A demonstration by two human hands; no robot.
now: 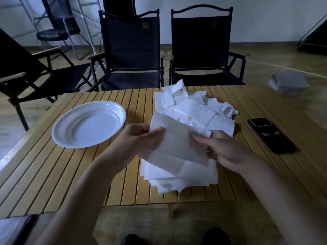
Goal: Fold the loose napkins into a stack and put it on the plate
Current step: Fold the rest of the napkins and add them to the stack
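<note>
Folded stack (178, 175) sits near table edge under my hands; left hand (139, 138) and right hand (224, 149) both pinched on one napkin (178, 138) mid-fold; next I'd crease it, drop it on the stack; loose pile (192, 106) beyond, plate (88, 123) far left, bare.

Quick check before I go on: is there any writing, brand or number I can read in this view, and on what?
No text can be read in this view.
Left folding chair's small tan patch: too small and blurred to read.
Right folding chair's patch: dark and blurred, unreadable.
Phone: yellow shapes on its dark back, no letters.
Plate, napkins: no print visible.
</note>
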